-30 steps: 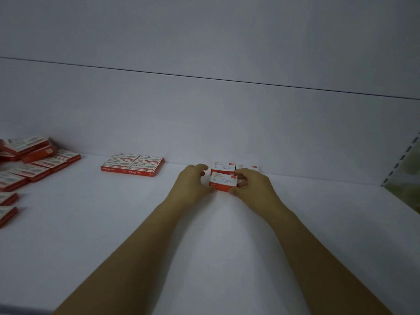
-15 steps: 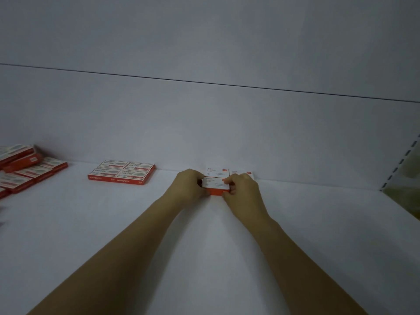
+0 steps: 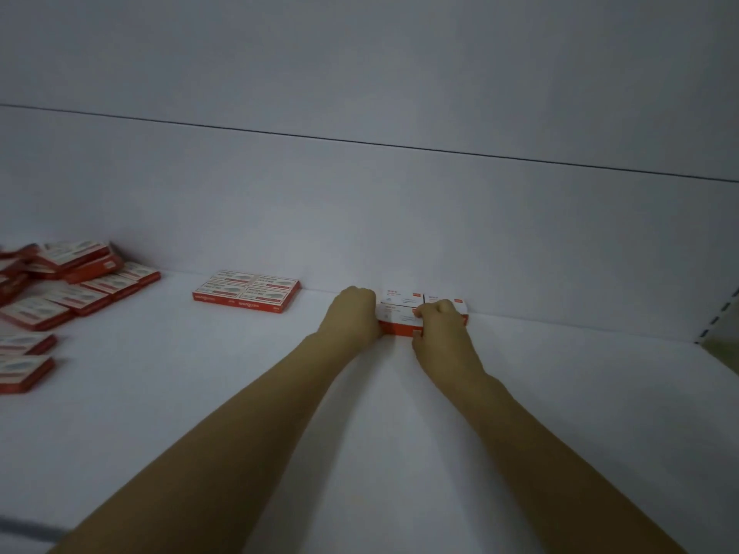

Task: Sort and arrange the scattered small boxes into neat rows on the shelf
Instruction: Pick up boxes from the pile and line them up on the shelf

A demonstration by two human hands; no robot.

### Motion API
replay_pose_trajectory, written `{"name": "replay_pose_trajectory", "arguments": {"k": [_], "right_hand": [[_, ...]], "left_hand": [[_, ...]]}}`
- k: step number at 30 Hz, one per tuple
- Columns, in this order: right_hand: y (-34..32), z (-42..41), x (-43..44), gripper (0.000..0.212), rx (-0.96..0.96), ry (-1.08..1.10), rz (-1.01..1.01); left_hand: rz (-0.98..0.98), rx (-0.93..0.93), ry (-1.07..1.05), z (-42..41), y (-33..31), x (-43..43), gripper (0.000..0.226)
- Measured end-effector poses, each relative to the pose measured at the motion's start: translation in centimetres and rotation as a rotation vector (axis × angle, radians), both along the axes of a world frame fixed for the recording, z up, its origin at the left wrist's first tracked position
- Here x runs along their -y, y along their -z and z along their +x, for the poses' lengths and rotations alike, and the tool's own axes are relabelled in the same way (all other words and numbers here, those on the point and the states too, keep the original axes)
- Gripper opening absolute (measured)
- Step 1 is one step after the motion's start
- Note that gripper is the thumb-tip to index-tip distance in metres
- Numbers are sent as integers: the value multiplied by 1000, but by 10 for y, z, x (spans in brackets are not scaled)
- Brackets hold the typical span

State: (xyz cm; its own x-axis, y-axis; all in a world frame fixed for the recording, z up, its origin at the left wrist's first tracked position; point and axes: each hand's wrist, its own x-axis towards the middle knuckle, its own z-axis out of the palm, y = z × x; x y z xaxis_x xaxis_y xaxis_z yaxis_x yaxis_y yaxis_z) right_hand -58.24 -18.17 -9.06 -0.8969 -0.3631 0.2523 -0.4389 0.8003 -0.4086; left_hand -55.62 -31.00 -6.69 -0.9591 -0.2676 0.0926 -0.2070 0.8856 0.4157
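Squaring a box [image 3: 398, 319] into the back row, centre frame, on the shelf [image 3: 200, 393].
Gripped at its left end by the curled left hand [image 3: 354, 313], pinched at the right by the right hand [image 3: 438, 333]. Could skew, or shove the two boxes behind [image 3: 402, 298], if pushed unevenly. Cannot read the printing: too blurred.

Scattered boxes [image 3: 24, 371] cropped left, labels [image 3: 246, 287] illegible
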Motion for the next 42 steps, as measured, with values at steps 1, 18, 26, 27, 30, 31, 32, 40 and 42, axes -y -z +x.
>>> {"name": "replay_pose_trajectory", "arguments": {"k": [1, 18, 26, 27, 30, 31, 32, 40, 42], "right_hand": [[-3, 2, -1, 41, -1, -8, 42], [-55, 98, 175, 47, -43, -599, 309], [-62, 151, 279, 39, -112, -736, 304], [-62, 155, 292, 37, -120, -743, 307], [-60, 164, 336, 35, -137, -740, 317], [-60, 166, 351, 37, -134, -728, 319], [-60, 169, 365, 39, -129, -712, 319], [-62, 181, 467, 49, -21, -582, 358], [-57, 183, 480, 49, 15, -536, 407]], "left_hand": [[-22, -14, 1, 6, -1, 3, 40], [-262, 44, -550, 216, -47, 182, 40], [-241, 59, -748, 306, -42, 270, 37], [-238, 61, -761, 312, -40, 283, 39], [-218, 62, -755, 321, -35, 324, 40], [-217, 66, -741, 323, -34, 338, 39], [-221, 69, -726, 324, -32, 353, 38], [-233, 88, -600, 328, -39, 457, 36], [-225, 81, -563, 327, -37, 474, 33]]}}
